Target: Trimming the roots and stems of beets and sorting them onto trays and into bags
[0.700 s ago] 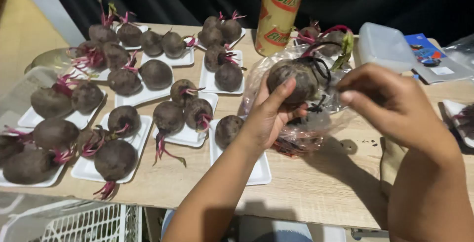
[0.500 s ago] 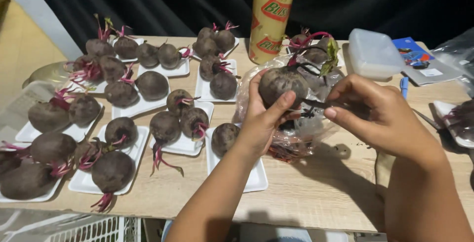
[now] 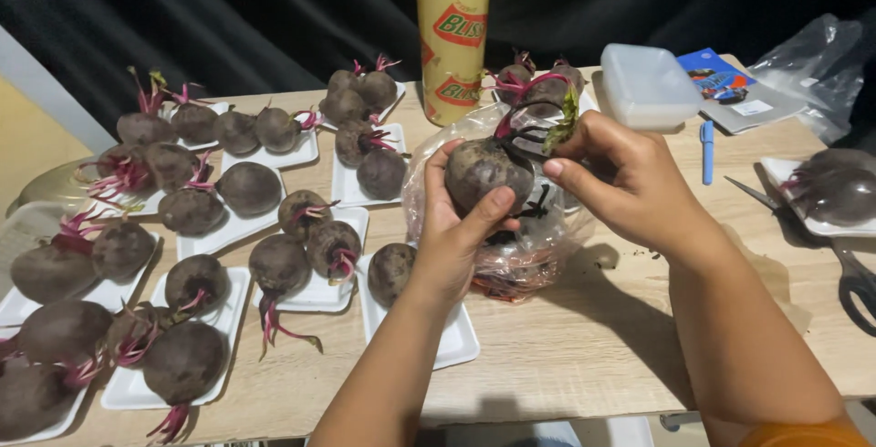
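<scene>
Left hand (image 3: 453, 228) is wrapped around a dark round beetroot (image 3: 486, 171), thumb across its front, lifting it just above a clear plastic bag (image 3: 520, 255) that sits near the bench (image 3: 584, 356) centre. Right hand (image 3: 630, 182) pinches the beet's stalks at the top, w/ a bit of green leaf (image 3: 568, 123) sticking up between the fingers. Bag is crumpled & open, purple scraps inside. Toward the left edge, rows of white foam trays (image 3: 438, 337) carry more beets, 1–3 each, pink stems showing; the tray right by the left wrist holds one beet (image 3: 391, 269). At the far edge stands a tall yellow tube (image 3: 453, 36), beside it a white lidded box (image 3: 646, 87). Near the right edge: blue pen (image 3: 707, 150), scissors (image 3: 849, 269), another tray w/ wrapped beets (image 3: 835, 192).
</scene>
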